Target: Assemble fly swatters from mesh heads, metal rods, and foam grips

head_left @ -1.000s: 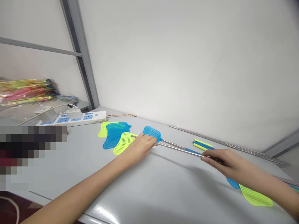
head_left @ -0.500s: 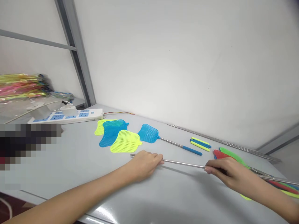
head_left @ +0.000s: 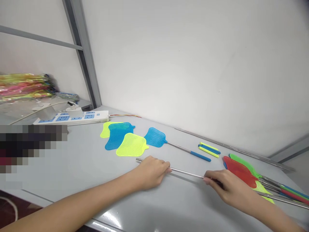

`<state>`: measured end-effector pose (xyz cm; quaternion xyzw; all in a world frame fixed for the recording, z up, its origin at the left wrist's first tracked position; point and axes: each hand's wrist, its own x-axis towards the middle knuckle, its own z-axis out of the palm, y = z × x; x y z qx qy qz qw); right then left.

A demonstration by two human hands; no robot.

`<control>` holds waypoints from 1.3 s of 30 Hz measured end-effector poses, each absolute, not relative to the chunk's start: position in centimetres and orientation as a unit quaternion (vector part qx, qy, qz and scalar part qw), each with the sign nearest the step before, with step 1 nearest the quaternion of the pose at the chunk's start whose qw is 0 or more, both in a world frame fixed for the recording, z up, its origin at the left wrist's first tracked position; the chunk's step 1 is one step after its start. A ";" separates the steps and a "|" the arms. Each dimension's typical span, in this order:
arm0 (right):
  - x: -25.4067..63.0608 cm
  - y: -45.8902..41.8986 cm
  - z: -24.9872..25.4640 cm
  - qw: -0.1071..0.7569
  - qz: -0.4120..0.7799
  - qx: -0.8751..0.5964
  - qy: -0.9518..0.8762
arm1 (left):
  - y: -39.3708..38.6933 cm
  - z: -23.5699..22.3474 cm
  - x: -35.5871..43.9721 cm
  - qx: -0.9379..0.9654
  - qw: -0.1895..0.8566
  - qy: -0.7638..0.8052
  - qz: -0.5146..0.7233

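A thin silver metal rod [head_left: 187,173] is held just above the grey table by both hands. My left hand [head_left: 153,172] is wrapped round it near its left end, whose tip pokes out past the hand. My right hand [head_left: 225,185] pinches it farther right, between thumb and fingers. Beyond the right wrist, a rod in the same line runs over a pile of fly swatters, topped by a red swatter head [head_left: 240,170]. Behind my left hand lie loose heads, including a yellow swatter head [head_left: 132,145] and a blue swatter head [head_left: 116,138].
A blue fly swatter [head_left: 155,137] with a metal shaft lies behind the rod. Several yellow and blue grip sleeves [head_left: 209,149] are beside it. Metal rods [head_left: 229,147] lie along the wall. A power strip [head_left: 72,118] and packed bundles [head_left: 26,86] are at left.
My right hand has slid left along the rod, closer to my left hand, and the rod tilts more down to the right. The red swatter head is now uncovered. The view has shifted slightly.
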<state>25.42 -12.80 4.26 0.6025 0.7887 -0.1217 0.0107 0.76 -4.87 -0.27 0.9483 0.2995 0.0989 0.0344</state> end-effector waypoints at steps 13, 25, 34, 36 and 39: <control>20.7 -9.7 5.2 0.011 -0.139 0.567 0.812 | -3.5 -0.9 0.3 0.930 0.087 0.328 0.142; 18.5 -8.2 6.8 0.007 -0.135 0.563 0.815 | -2.5 -0.6 0.0 0.864 0.138 0.435 0.212; 18.7 -7.0 5.2 -0.045 -0.161 0.555 0.815 | -2.6 -1.2 0.2 0.878 0.079 0.423 0.207; 18.6 -6.9 4.8 -0.049 -0.154 0.559 0.813 | -2.7 -1.3 0.3 0.883 0.078 0.419 0.196; 18.5 -6.7 4.5 -0.052 -0.159 0.559 0.812 | -3.0 -1.4 0.5 0.889 0.077 0.410 0.186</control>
